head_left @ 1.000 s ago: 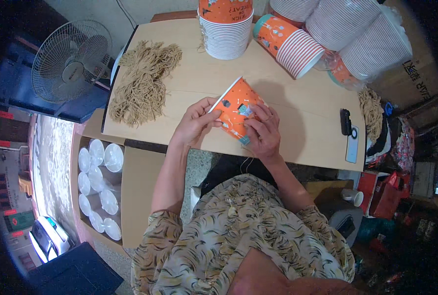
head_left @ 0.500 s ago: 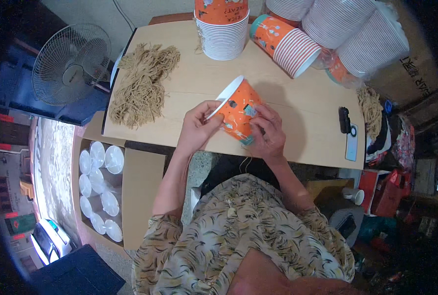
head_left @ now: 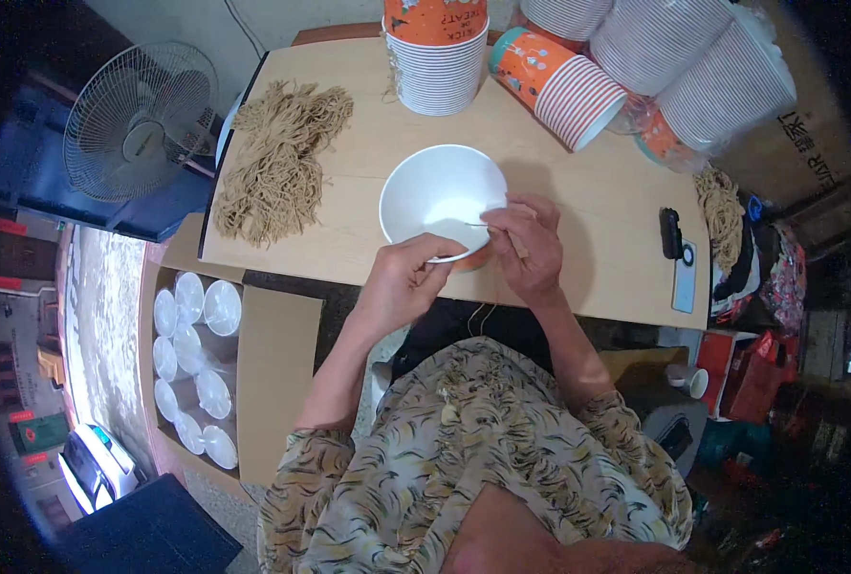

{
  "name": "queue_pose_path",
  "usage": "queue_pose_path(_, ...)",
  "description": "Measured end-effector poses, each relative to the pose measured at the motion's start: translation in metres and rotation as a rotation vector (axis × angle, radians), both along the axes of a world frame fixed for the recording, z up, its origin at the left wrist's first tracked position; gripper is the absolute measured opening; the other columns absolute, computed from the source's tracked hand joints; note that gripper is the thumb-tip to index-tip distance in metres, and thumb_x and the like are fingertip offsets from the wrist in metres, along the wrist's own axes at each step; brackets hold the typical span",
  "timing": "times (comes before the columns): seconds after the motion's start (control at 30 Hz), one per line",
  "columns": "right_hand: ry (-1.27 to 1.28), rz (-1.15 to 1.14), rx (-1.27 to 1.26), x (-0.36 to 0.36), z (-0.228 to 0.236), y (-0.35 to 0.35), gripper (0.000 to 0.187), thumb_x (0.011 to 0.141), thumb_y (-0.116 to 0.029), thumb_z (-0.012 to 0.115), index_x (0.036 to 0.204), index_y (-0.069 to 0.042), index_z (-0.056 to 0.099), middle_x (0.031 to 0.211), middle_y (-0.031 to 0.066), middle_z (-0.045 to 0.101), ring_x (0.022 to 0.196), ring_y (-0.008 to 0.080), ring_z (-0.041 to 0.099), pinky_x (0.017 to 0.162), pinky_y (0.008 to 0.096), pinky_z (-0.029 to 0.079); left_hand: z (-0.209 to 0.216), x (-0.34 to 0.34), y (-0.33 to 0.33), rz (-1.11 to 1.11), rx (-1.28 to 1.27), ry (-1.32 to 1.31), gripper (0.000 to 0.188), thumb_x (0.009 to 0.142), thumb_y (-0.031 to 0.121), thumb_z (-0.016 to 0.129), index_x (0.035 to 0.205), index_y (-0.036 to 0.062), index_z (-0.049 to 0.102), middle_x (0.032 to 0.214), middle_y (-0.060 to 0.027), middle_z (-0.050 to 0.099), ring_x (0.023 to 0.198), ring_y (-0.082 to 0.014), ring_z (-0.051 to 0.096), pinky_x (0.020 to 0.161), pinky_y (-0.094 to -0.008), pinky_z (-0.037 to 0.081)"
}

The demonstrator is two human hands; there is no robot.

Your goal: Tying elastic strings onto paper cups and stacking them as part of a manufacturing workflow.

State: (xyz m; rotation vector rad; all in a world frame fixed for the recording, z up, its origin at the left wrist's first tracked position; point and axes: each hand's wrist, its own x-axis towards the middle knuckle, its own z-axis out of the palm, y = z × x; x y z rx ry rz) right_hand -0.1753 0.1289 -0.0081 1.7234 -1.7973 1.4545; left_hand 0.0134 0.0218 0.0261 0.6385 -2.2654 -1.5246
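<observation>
The rim of a white-lined, orange-sided paper bucket [head_left: 432, 191] is pinched at its six o'clock between the thumb and fingers of the left hand [head_left: 402, 287]. At the bucket's four o'clock, the fingertips of the right hand [head_left: 533, 251] are drawn close together, and a thin strand of tan cord [head_left: 474, 225] seems to be pinched there, its end shown against the white inside; the exact grip is too small to be certain.

The bucket is held above the near part of a pale wood-toned table [head_left: 626, 191], its mouth tilted up toward the head. The step in hand is judged to be the passing of cord through the wall near the rim; for the next move, a steady rim and a clean pull on the strand seem to be called for.

Outward from the bucket, a loose heap of tan cords [head_left: 282, 163] is laid at ten o'clock, an upright stack of orange buckets [head_left: 435, 72] at twelve, and a toppled orange stack [head_left: 559, 86] between one and two. Dark lettering is printed upside down on the upright stack, and dark characters on a brown cardboard panel [head_left: 808, 182] at three. No brand can be made out.
</observation>
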Motion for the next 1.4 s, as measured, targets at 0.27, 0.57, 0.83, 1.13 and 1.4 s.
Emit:
queue_pose_path(0.27, -0.204, 0.276, -0.115, 0.004, 0.003, -0.02, 0.01, 0.083, 0.0, 0.071, 0.092, -0.004, 0.066, 0.085, 0.0117, 0.064, 0.085, 0.0292, 0.061, 0.074, 0.0393, 0.051, 0.006, 0.008, -0.008, -0.086, 0.281, 0.176, 0.016, 0.093, -0.001, 0.065, 0.108, -0.0001, 0.07, 0.105, -0.0048, 0.071, 0.086, -0.0072, 0.064, 0.07, -0.0226, 0.054)
queue_pose_path(0.57, -0.256, 0.331, -0.105, 0.001, 0.009, -0.023, 0.01, 0.082, 0.001, 0.071, 0.091, -0.002, 0.066, 0.082, 0.0113, 0.063, 0.074, 0.0267, 0.059, 0.064, 0.0357, 0.05, -0.047, -0.021, -0.104, -0.004, 0.246, 0.103, 0.045, 0.09, 0.003, 0.065, 0.135, 0.0021, 0.059, 0.125, -0.0076, 0.067, 0.112, -0.014, 0.062, 0.088, -0.0292, 0.053)
queue_pose_path(0.83, -0.295, 0.337, -0.118, 0.003, 0.006, -0.019, 0.013, 0.079, 0.0, 0.074, 0.089, -0.003, 0.066, 0.079, 0.0091, 0.061, 0.072, 0.0247, 0.057, 0.069, 0.0374, 0.048, -0.055, -0.06, -0.099, -0.038, 0.331, 0.03, 0.036, 0.087, -0.003, 0.057, 0.121, -0.0029, 0.067, 0.101, -0.0067, 0.073, 0.088, -0.0112, 0.067, 0.081, -0.027, 0.055)
queue_pose_path(1.13, -0.184, 0.388, -0.145, 0.002, 0.007, -0.018, 0.012, 0.081, 0.004, 0.071, 0.09, -0.002, 0.064, 0.077, 0.0072, 0.06, 0.07, 0.0224, 0.054, 0.069, 0.0354, 0.044, -0.065, -0.068, -0.097, 0.008, 0.294, 0.078, 0.028, 0.089, 0.001, 0.06, 0.116, -0.0024, 0.069, 0.099, -0.0066, 0.073, 0.085, -0.01, 0.067, 0.078, -0.0262, 0.055)
queue_pose_path(1.4, -0.168, 0.393, -0.175, 0.004, 0.006, -0.017, 0.015, 0.078, 0.004, 0.07, 0.09, -0.003, 0.063, 0.076, 0.0057, 0.062, 0.064, 0.0216, 0.052, 0.067, 0.036, 0.043, -0.067, -0.07, -0.097, 0.017, 0.313, 0.062, 0.026, 0.089, 0.001, 0.062, 0.114, -0.0024, 0.069, 0.096, -0.0057, 0.073, 0.084, -0.0101, 0.066, 0.077, -0.0262, 0.054)
